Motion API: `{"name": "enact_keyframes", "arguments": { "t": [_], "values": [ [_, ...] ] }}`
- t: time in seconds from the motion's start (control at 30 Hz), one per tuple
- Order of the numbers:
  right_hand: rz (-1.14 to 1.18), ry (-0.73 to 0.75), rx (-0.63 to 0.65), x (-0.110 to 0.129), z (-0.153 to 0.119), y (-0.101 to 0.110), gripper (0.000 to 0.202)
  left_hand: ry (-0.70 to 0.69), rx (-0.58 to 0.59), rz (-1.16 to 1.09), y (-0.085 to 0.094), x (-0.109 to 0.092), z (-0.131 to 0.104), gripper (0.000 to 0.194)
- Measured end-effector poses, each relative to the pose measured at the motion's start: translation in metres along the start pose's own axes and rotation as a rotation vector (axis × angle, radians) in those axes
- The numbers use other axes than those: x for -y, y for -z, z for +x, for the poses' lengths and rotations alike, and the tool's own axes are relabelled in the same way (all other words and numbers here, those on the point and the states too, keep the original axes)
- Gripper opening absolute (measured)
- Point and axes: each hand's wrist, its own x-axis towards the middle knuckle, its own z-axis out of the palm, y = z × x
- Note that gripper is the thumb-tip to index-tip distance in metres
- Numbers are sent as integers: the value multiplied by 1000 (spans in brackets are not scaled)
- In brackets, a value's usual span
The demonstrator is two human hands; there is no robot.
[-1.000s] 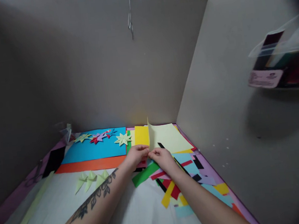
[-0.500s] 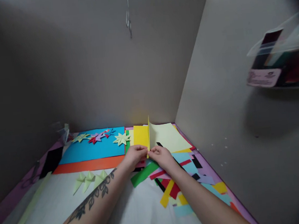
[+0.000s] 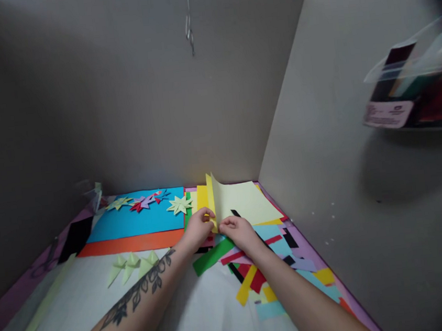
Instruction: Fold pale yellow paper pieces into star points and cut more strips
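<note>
My left hand (image 3: 200, 229) pinches a yellow paper sheet (image 3: 211, 201) near its lower end, and the sheet stands up on edge. Just to the right, my right hand (image 3: 239, 231) has thumb and finger closed at the lower left corner of a cream paper sheet (image 3: 244, 197). That sheet's left edge curls upward beside the yellow one. Behind my left fingers lies more yellow paper (image 3: 201, 195). A green paper strip (image 3: 213, 256) and a pile of coloured paper scraps (image 3: 252, 278) lie below and around my right wrist.
Folded paper stars (image 3: 180, 205) rest at the blue sheet's (image 3: 143, 221) right edge and on it. An orange strip (image 3: 130, 244) borders it. Several pale green folded pieces (image 3: 132, 261) lie near my left forearm. Scissors (image 3: 49, 260) lie far left. A clear pouch (image 3: 414, 87) hangs on the right wall.
The upright yellow sheet has swung left with my left hand, apart from the cream sheet's raised edge. My left fingers have shifted slightly left and up; my right hand stays almost still.
</note>
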Motion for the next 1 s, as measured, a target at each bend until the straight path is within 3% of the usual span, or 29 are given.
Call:
{"name": "enact_keyframes", "arguments": {
  "t": [0.1, 0.23, 0.47, 0.73, 1.0],
  "values": [
    [-6, 7, -4, 1, -1, 0, 19, 38, 7, -21, 2, -3, -1, 16],
    [-33, 15, 4, 1, -2, 1, 21, 38, 82, -49, 4, -4, -2, 33],
    [-160, 31, 20, 3, -4, 2, 26, 87, 77, -1, 3, -1, 1, 44],
    [-297, 73, -15, 9, -8, 1, 17, 128, 127, 22, 4, -3, 2, 42],
    [-204, 55, 30, 3, -4, 3, 19, 111, 164, 42, 5, -4, 2, 39]
  ]
}}
